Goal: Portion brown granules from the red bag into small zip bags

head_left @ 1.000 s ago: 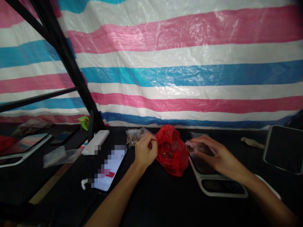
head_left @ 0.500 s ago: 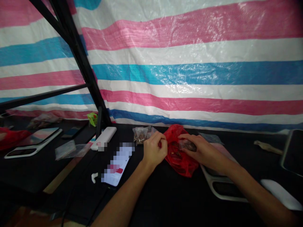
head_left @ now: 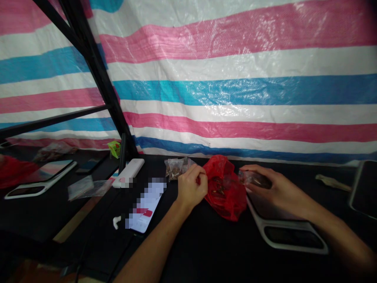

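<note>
My left hand point(head_left: 193, 184) is closed on the left edge of a red plastic bag point(head_left: 232, 204), which lies open on the black table. Small brown dried pieces point(head_left: 218, 188) show inside its mouth. To the right of the bag, my right hand point(head_left: 272, 182) grips a small clear plastic bag point(head_left: 259, 179) with dark brown contents, fingers wrapped over it. The hand is above a flat digital scale point(head_left: 294, 236) with a pale rim and a dark display; its far part is hidden behind the hand.
Small filled clear bags point(head_left: 175, 169) sit behind my left hand. Left of it lie a lit phone point(head_left: 147, 212), a white earbud point(head_left: 116, 222) and a white power bank point(head_left: 129, 173). A second scale point(head_left: 41, 179) is at far left. A black metal post point(head_left: 108, 90) rises before the striped sheet point(head_left: 235, 90).
My right hand has moved out of the red bag's mouth to the right, carrying the small clear bag over the scale. My left hand stays on the red bag's edge.
</note>
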`<state>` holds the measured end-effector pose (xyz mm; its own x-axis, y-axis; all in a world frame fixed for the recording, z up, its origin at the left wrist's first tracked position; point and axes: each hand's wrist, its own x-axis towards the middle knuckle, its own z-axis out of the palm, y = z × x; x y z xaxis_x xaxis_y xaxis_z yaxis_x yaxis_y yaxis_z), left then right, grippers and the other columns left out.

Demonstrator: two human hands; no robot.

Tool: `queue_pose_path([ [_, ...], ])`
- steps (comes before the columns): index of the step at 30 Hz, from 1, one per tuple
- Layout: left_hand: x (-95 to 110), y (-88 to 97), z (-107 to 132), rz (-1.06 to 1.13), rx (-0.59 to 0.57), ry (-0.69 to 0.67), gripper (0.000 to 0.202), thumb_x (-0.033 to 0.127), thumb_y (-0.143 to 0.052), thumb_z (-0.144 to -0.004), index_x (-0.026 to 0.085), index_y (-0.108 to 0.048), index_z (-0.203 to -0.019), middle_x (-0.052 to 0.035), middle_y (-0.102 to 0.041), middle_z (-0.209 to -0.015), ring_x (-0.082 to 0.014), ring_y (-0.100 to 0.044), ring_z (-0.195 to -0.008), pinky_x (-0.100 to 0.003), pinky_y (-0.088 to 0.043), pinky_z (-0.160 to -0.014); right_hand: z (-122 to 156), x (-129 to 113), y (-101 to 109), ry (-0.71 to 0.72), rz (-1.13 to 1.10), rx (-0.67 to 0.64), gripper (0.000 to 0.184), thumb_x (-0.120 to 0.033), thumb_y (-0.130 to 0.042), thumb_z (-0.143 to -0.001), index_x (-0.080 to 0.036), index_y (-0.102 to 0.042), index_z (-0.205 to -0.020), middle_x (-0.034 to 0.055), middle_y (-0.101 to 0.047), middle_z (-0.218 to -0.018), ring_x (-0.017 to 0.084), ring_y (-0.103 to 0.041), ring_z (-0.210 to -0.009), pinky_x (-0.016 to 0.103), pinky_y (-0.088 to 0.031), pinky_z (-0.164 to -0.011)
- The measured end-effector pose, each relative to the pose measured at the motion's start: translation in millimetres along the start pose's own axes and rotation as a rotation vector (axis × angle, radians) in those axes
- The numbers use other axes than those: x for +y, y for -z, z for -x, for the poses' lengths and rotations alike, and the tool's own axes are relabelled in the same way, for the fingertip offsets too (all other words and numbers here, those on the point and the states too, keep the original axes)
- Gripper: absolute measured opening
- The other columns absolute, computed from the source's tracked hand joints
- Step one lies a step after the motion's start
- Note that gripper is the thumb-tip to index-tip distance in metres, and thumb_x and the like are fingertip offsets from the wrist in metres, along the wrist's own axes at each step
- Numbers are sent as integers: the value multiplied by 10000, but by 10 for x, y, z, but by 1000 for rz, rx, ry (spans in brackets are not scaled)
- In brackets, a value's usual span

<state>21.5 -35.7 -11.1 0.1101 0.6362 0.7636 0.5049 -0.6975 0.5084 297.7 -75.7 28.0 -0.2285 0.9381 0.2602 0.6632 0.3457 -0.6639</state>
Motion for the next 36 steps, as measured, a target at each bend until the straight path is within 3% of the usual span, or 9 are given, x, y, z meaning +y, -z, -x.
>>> queue_pose_path([
  [3,0,-4,5,-7,-9,0,228,49,-490,-867,208,-587,-734,3,-599,-712,-122,-542,-629,-263,-413,-620,147,222,191,-67,-23,-20,435,-499,-728,-858,-265,-697,-1223,110,-769,-1187,339,-747,-1028,462,-605,-919],
  [7,-5,-12,7,-7,-21,-11,228,45,-490,-864,206,-592,-739,4,-603,-710,-121,-555,-635,-259,-419,-628,323,383,281,-37,66,-57,586,-522,-765,-815,-331,-641,-1355,95,-692,-1353,362,-691,-1175,516,-565,-1011],
  [10,-12,-12,6,1,-25,-20,226,52,-487,-871,204,-587,-738,5,-590,-701,-120,-548,-630,-257,-409,-622,393,406,285,-11,150,61,592,-564,-703,-857,-383,-585,-1409,69,-646,-1415,373,-620,-1273,588,-486,-1086],
  [13,-13,-7,6,5,-34,-27,224,59,-486,-880,201,-585,-739,7,-582,-700,-117,-539,-627,-255,-405,-624,407,444,304,22,201,259,462,-562,-627,-914,-330,-638,-1313,82,-675,-1345,369,-594,-1280,600,-420,-1125],
  [16,-10,-2,6,5,-44,-29,226,58,-482,-879,199,-588,-738,7,-590,-704,-117,-545,-631,-253,-409,-628,404,524,347,43,239,400,355,-536,-598,-938,-293,-681,-1183,74,-714,-1226,354,-625,-1203,577,-431,-1093],
  [20,-22,3,2,-7,-34,-23,219,58,-490,-871,198,-593,-737,9,-591,-695,-115,-543,-614,-250,-396,-600,423,597,395,19,212,484,289,-516,-560,-966,-305,-691,-1113,54,-721,-1162,335,-644,-1134,546,-459,-1042],
  [30,-80,8,2,-21,-24,-15,215,68,-488,-877,196,-604,-749,13,-579,-695,-110,-534,-604,-245,-392,-587,458,578,367,14,140,387,289,-519,-561,-965,-302,-695,-1101,59,-712,-1143,327,-626,-1128,531,-460,-1007],
  [36,-80,19,-3,-21,-22,-17,220,64,-483,-875,197,-582,-732,12,-565,-686,-115,-529,-610,-250,-395,-604,449,462,339,-5,117,301,367,-547,-548,-967,-309,-674,-1215,77,-692,-1244,331,-611,-1200,540,-456,-1055],
])
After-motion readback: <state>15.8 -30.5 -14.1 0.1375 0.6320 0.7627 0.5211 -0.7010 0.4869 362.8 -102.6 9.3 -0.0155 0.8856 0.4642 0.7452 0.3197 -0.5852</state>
